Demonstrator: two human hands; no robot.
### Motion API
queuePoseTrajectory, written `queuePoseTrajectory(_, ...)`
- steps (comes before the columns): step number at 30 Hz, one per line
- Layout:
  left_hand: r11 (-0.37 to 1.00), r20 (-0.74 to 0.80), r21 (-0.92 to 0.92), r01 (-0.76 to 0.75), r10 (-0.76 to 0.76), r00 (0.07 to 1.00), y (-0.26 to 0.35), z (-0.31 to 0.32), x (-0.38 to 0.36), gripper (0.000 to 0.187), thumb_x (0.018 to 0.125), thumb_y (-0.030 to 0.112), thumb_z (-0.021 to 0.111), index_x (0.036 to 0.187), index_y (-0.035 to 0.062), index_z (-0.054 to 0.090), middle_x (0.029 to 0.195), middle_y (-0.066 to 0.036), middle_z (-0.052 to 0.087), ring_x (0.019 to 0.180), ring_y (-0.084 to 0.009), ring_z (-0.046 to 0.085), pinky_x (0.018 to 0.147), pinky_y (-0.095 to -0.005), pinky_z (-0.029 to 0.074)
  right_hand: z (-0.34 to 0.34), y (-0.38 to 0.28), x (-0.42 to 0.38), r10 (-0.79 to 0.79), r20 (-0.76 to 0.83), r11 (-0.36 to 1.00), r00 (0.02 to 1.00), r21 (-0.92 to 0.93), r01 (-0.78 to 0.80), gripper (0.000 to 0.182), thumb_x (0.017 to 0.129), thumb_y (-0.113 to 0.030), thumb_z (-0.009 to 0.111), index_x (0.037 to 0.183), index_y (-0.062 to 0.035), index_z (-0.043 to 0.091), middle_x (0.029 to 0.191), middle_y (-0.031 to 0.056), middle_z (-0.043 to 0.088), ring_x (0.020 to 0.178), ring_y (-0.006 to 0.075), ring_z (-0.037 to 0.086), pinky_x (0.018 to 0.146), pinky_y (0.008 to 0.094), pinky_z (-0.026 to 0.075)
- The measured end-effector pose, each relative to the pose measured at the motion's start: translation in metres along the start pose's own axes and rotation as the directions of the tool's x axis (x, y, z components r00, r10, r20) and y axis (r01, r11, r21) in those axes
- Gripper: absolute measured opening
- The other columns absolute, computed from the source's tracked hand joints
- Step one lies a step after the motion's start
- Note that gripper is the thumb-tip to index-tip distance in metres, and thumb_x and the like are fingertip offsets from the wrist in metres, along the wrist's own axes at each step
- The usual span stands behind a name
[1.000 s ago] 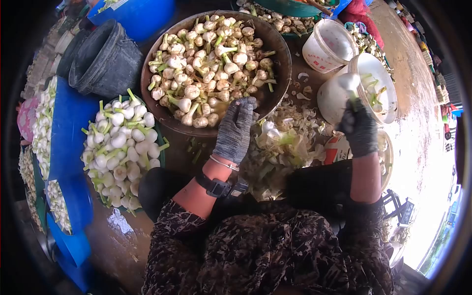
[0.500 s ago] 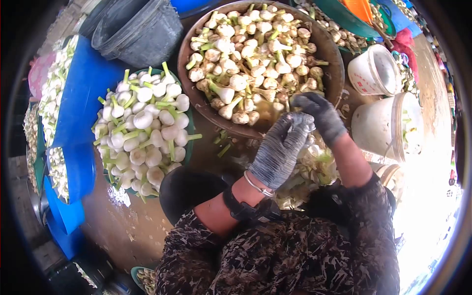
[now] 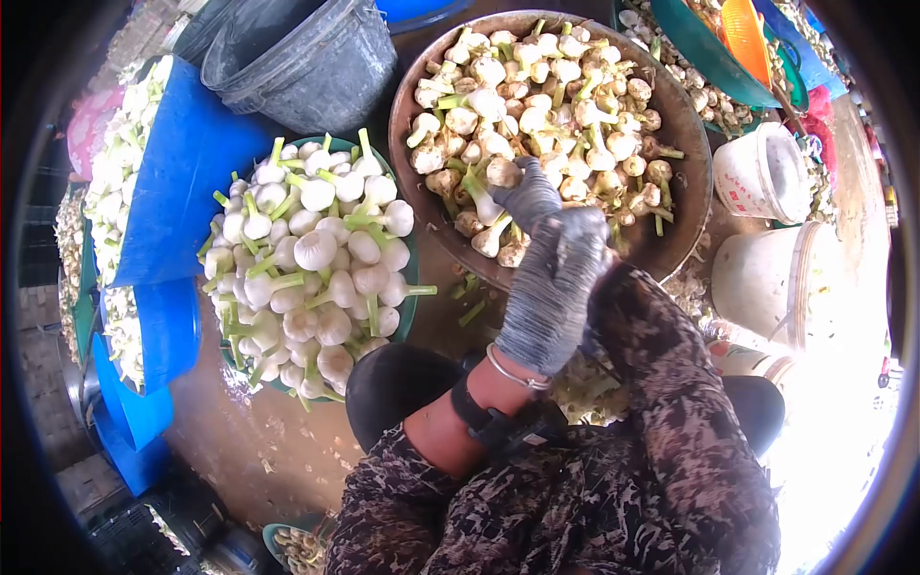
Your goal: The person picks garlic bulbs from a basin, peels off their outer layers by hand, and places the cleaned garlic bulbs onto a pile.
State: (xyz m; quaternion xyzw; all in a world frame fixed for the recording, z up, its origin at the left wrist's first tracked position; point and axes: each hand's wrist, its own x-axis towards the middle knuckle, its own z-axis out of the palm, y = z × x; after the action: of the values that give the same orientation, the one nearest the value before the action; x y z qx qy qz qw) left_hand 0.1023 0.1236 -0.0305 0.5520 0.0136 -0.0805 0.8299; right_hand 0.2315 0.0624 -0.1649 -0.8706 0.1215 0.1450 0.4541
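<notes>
My right hand [image 3: 533, 198], in a grey glove, reaches across past my left hand into the wide brown basin [image 3: 698, 182]. Its fingers close on a dirt-streaked garlic bulb [image 3: 503, 172] at the top of the pile. Nearer to me, my left hand [image 3: 554, 297], also gloved, is closed like a fist by the basin's near rim; what it holds, if anything, is hidden. Unpeeled garlic bulbs [image 3: 575, 86] with cut green stems fill the basin. To the left, clean white garlic bulbs [image 3: 316, 249] are heaped on a green tub [image 3: 410, 287].
A black bucket [image 3: 307, 72] stands behind the white heap. Blue tubs [image 3: 182, 182] with more garlic line the left. White buckets [image 3: 767, 278] stand on the right. An orange scoop [image 3: 746, 43] rests in a green basin [image 3: 704, 53]. Peelings [image 3: 586, 388] lie below my hands.
My right hand has moved from the right of my left hand, across and forward to a bulb in the basin. My left hand stays closed. The whole view has shifted slightly.
</notes>
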Motion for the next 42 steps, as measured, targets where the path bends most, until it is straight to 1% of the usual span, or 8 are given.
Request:
queuePoseTrajectory(5,0.998,-0.320,0.053,0.025,-0.007,0.948,-0.001,-0.012,0.004,0.044,0.096,0.019,0.056,0.135,0.0012,0.044,0.132,-0.008,0.046,0.112,-0.0131,0.050,0.094,-0.0270,0.044,-0.072,0.015,-0.066,-0.398,-0.176,0.908,0.900,0.061,0.413,0.060,0.077,-0.012,0.077,0.127,-0.0011,0.046,0.107,0.0138,0.061,0.092,0.0223,0.060,0.083,0.0303,0.052)
queuePoseTrajectory(10,0.985,-0.030,0.160,-0.058,0.064,0.998,-0.051,-0.013,0.002,0.050,0.094,0.016,0.061,0.136,0.0012,0.039,0.132,-0.014,0.046,0.114,-0.0199,0.051,0.092,-0.0300,0.047,-0.121,0.018,-0.153,-0.605,-0.202,0.795,0.770,-0.111,0.596,0.069,0.071,-0.015,0.082,0.130,-0.0047,0.048,0.113,0.0150,0.060,0.103,0.0297,0.060,0.091,0.0375,0.049)
queuePoseTrajectory(13,0.844,0.123,-0.341,0.414,-0.396,0.910,-0.041,0.008,-0.009,0.043,0.093,0.010,0.061,0.132,0.0026,0.046,0.125,-0.010,0.054,0.112,-0.0163,0.055,0.091,-0.0268,0.048,-0.134,0.016,-0.182,-0.634,-0.183,0.773,0.751,-0.192,0.605,0.066,0.073,-0.013,0.080,0.130,-0.0077,0.048,0.110,0.0140,0.059,0.099,0.0272,0.061,0.087,0.0354,0.051)
queuePoseTrajectory(17,0.936,0.054,-0.232,0.263,-0.258,0.965,-0.045,0.014,-0.017,0.038,0.091,0.005,0.062,0.127,0.0040,0.050,0.115,-0.005,0.062,0.102,-0.0127,0.060,0.085,-0.0250,0.050,-0.143,0.024,-0.199,-0.495,-0.178,0.853,0.851,0.087,0.515,0.056,0.078,-0.012,0.076,0.127,-0.0084,0.051,0.104,0.0124,0.060,0.088,0.0218,0.062,0.078,0.0313,0.052)
queuePoseTrajectory(32,0.731,0.108,0.652,-0.200,0.171,0.979,-0.052,0.050,-0.034,0.043,0.078,0.001,0.071,0.118,0.0020,0.055,0.108,-0.009,0.061,0.099,-0.0159,0.058,0.086,-0.0297,0.050,-0.178,0.037,-0.228,-0.638,-0.347,0.740,0.688,-0.524,0.422,0.012,0.076,-0.013,0.067,0.084,-0.0078,0.060,0.078,0.0126,0.061,0.074,0.0319,0.062,0.066,0.0424,0.051)
queuePoseTrajectory(37,0.878,0.173,0.458,-0.143,0.070,0.982,-0.039,0.054,-0.040,0.043,0.081,0.001,0.068,0.122,0.0032,0.054,0.114,-0.007,0.058,0.103,-0.0160,0.057,0.091,-0.0310,0.049,-0.187,0.040,-0.226,-0.602,-0.370,0.785,0.708,-0.438,0.439,0.011,0.077,-0.011,0.065,0.084,-0.0051,0.059,0.075,0.0141,0.061,0.072,0.0334,0.062,0.065,0.0419,0.051)
queuePoseTrajectory(41,0.973,0.323,0.226,-0.053,-0.024,0.946,-0.035,0.044,-0.042,0.044,0.089,0.007,0.064,0.130,0.0043,0.049,0.121,-0.006,0.056,0.109,-0.0160,0.055,0.094,-0.0324,0.049,-0.199,0.074,-0.202,-0.233,-0.394,0.927,0.889,0.187,0.325,0.010,0.083,-0.011,0.063,0.086,-0.0018,0.060,0.075,0.0182,0.065,0.068,0.0332,0.064,0.064,0.0385,0.051)
queuePoseTrajectory(42,0.990,0.357,0.140,0.005,-0.055,0.932,-0.036,0.043,-0.042,0.046,0.090,0.009,0.063,0.132,0.0046,0.046,0.123,-0.007,0.054,0.110,-0.0169,0.055,0.097,-0.0344,0.048,-0.207,0.081,-0.197,-0.291,-0.476,0.945,0.830,-0.009,0.327,0.010,0.084,-0.012,0.062,0.087,-0.0023,0.061,0.077,0.0185,0.065,0.070,0.0334,0.064,0.064,0.0386,0.051)
